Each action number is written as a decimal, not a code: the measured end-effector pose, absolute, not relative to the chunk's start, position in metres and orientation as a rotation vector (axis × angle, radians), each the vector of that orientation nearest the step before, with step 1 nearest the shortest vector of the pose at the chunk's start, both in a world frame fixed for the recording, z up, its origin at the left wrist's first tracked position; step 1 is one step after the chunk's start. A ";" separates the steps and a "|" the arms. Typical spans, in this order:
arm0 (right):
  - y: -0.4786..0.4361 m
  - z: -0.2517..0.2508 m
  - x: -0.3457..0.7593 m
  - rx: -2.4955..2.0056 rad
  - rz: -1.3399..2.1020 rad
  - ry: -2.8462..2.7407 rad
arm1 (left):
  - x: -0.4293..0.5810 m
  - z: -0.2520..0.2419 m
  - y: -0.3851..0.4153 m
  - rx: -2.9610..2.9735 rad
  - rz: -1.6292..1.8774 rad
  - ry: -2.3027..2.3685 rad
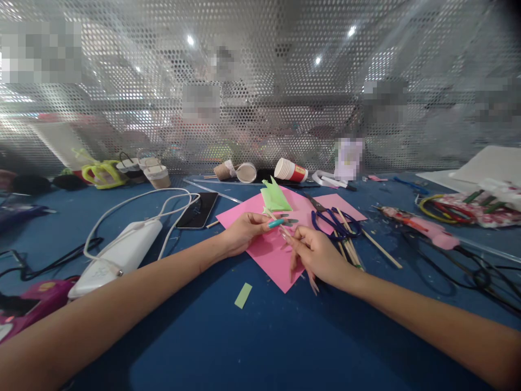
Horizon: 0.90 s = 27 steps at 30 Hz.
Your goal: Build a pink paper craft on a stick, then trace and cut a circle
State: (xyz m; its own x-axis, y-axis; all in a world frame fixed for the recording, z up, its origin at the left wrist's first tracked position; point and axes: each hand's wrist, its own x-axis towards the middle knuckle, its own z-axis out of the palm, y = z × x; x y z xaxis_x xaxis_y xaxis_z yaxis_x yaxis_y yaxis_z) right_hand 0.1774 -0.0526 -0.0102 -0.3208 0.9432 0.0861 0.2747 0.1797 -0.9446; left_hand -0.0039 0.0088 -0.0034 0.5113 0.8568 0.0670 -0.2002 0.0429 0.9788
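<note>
Over the pink paper point(280, 271), my left hand point(245, 233) is closed in a pinch on a thin pale stick point(270, 214), its long teal thumbnail pointing right. My right hand point(315, 252) faces it, thumb and forefinger pinched at the near end of the same stick, the other fingers hanging loosely down. A folded light green paper piece point(277, 196) stands just beyond my left fingers; whether it is joined to the stick I cannot tell. To the right lie blue-handled scissors point(336, 224) on the pink sheets, with several wooden sticks point(382, 248) under and beside them.
A green paper strip point(243, 296) lies in front. Left are a phone point(198, 210), a white power bank point(122, 255) with its cable and a purple tool point(38, 304). Paper cups point(290, 170) line the perforated metal screen point(260, 108). A pink glue gun point(423, 228) lies right.
</note>
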 end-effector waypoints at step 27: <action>-0.052 -0.013 0.180 -1.016 1.293 -1.647 | -0.005 0.002 0.005 1.260 0.870 0.572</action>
